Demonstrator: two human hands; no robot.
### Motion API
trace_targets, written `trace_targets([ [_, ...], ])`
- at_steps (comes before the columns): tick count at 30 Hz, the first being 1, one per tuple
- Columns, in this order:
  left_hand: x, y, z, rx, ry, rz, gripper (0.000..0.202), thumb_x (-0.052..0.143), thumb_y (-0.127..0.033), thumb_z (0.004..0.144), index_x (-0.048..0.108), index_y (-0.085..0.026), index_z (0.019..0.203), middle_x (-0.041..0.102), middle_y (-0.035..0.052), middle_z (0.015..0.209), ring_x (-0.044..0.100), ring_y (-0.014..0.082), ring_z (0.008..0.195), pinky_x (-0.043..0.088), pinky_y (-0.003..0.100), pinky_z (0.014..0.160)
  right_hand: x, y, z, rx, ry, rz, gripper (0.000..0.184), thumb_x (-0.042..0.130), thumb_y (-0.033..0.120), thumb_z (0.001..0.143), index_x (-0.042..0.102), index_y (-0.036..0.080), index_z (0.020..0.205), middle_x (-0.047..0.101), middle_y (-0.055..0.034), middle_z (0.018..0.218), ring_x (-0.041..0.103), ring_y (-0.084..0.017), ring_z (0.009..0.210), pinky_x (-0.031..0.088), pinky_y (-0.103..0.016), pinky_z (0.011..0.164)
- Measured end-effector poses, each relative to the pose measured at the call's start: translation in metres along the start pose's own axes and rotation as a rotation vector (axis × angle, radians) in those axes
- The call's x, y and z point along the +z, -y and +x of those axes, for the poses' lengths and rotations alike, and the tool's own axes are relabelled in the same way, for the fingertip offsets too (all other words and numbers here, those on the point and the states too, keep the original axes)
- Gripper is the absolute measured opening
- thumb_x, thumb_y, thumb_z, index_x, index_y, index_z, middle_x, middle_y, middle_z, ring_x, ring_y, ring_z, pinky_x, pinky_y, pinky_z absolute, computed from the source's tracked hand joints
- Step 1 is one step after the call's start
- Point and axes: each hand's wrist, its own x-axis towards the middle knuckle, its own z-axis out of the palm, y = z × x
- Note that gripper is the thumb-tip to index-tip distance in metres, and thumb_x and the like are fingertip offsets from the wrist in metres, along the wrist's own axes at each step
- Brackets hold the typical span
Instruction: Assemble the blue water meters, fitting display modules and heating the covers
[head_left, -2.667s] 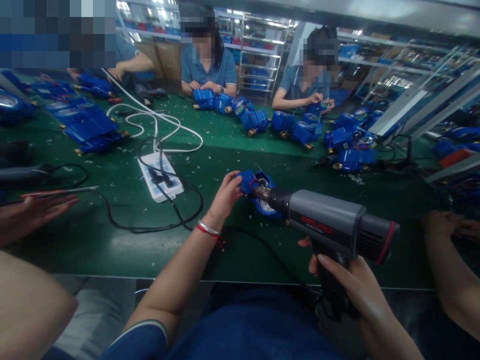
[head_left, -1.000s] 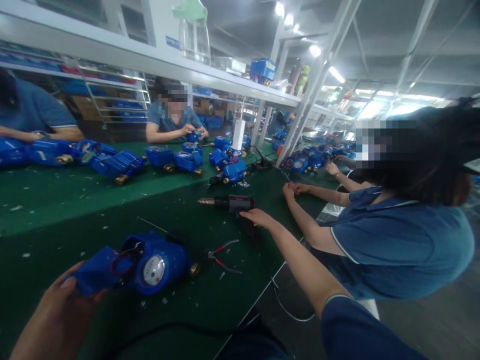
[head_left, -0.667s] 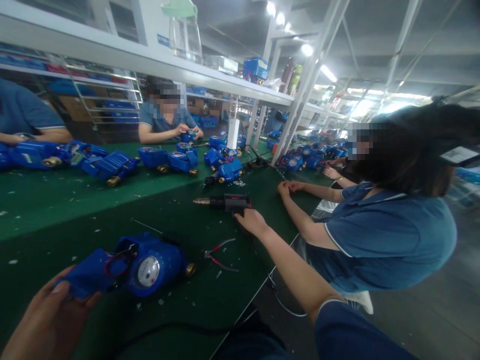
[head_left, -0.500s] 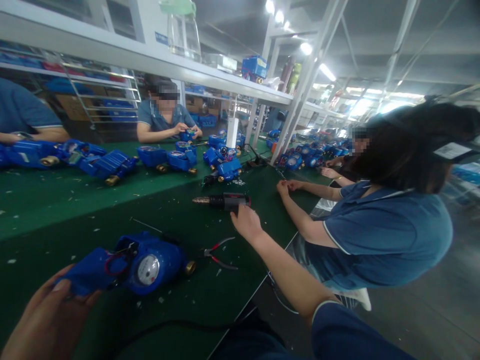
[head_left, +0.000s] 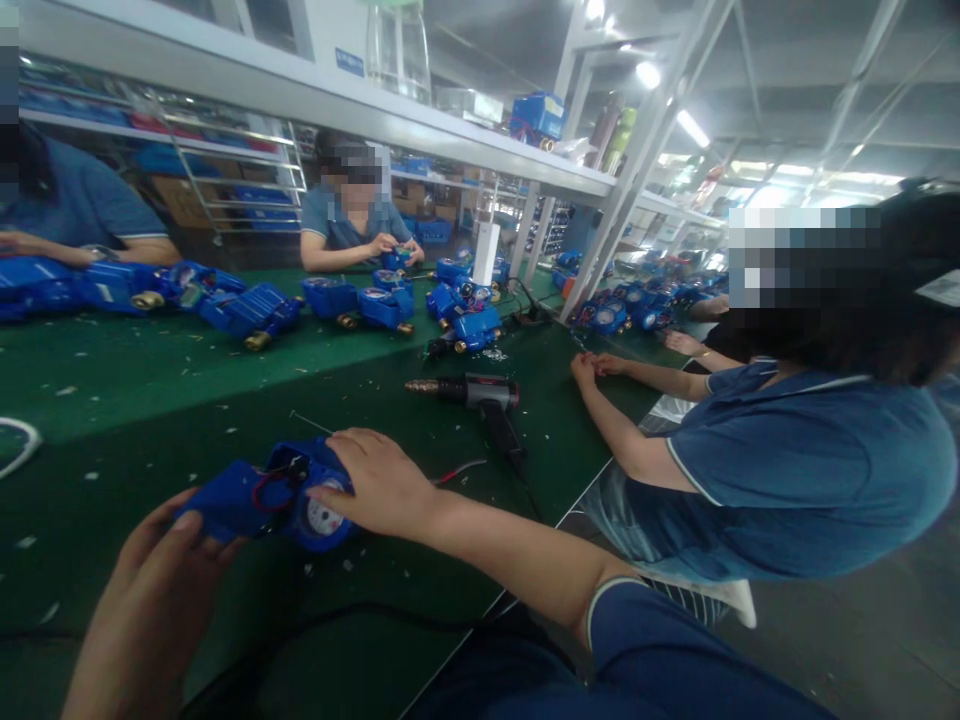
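A blue water meter (head_left: pixel 324 515) with a round white dial lies on the green table in front of me, its blue housing piece (head_left: pixel 232 497) swung out to the left and red and black wires showing between. My left hand (head_left: pixel 161 570) grips that housing piece between thumb and fingers. Over the meter's right side, my right hand (head_left: pixel 379 485) is closed around the body, thumb beside the dial; it hides the brass end. A heat gun (head_left: pixel 491 392) rests on its side farther back. Behind my right forearm, one red handle of the pliers (head_left: pixel 459 470) shows.
More blue water meters (head_left: pixel 247 310) line the back of the table. One co-worker (head_left: pixel 356 220) sits opposite, another (head_left: pixel 810 450) close on my right. A thin metal rod (head_left: pixel 310 422) lies behind my meter, a white ring (head_left: pixel 16 445) at far left. A shelf (head_left: pixel 480 135) runs overhead.
My right hand has let go of the heat gun and moved left onto the water meter. The heat gun now lies alone. My left hand keeps its hold.
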Motion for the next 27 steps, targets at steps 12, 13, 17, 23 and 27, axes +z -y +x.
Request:
trace_targets([
  [12, 0.003, 0.008, -0.009, 0.147, 0.117, -0.226, 0.038, 0.065, -0.034, 0.076, 0.049, -0.025, 0.11, 0.059, 0.002, 0.1, 0.06, 0.0105, 0.076, 0.049, 0.024, 0.069, 0.052, 0.019, 0.026, 0.056, 0.061, -0.1, 0.058, 0.052, 0.044, 0.084, 0.043, 0.008, 0.129, 0.048, -0.0158, 0.13, 0.04, -0.026, 0.123, 0.022, -0.044, 0.108],
  [13, 0.003, 0.008, -0.009, 0.154, 0.124, -0.225, 0.038, 0.064, -0.034, 0.077, 0.048, -0.025, 0.11, 0.058, 0.002, 0.099, 0.059, 0.0103, 0.075, 0.048, 0.024, 0.069, 0.055, 0.018, 0.026, 0.054, 0.061, -0.103, 0.058, 0.052, 0.044, 0.084, 0.043, 0.009, 0.13, 0.047, -0.0158, 0.131, 0.039, -0.027, 0.124, 0.021, -0.045, 0.108],
  [17, 0.003, 0.009, -0.012, 0.169, 0.13, -0.235, 0.039, 0.065, -0.034, 0.077, 0.048, -0.025, 0.11, 0.056, 0.0021, 0.097, 0.059, 0.0107, 0.078, 0.047, 0.024, 0.07, 0.056, 0.019, 0.026, 0.018, 0.044, -0.136, 0.049, 0.051, 0.04, 0.085, 0.048, 0.012, 0.125, 0.046, -0.015, 0.131, 0.04, -0.028, 0.123, 0.022, -0.047, 0.107],
  [23, 0.006, 0.006, -0.017, 0.182, 0.112, -0.212, 0.043, 0.068, -0.036, 0.074, 0.048, -0.024, 0.11, 0.056, 0.0022, 0.096, 0.057, 0.0106, 0.075, 0.046, 0.024, 0.069, 0.044, 0.035, 0.027, -0.031, 0.055, -0.212, 0.035, 0.051, 0.032, 0.085, 0.055, 0.013, 0.114, 0.055, -0.0145, 0.117, 0.046, -0.029, 0.112, 0.032, -0.046, 0.098],
  [27, 0.007, 0.006, -0.019, 0.203, 0.103, -0.181, 0.043, 0.068, -0.036, 0.074, 0.048, -0.024, 0.11, 0.056, 0.002, 0.093, 0.056, 0.0103, 0.074, 0.046, 0.023, 0.068, 0.043, 0.045, 0.029, -0.026, 0.074, -0.254, 0.031, 0.05, 0.028, 0.084, 0.055, 0.01, 0.11, 0.061, -0.0157, 0.101, 0.049, -0.031, 0.105, 0.034, -0.045, 0.092],
])
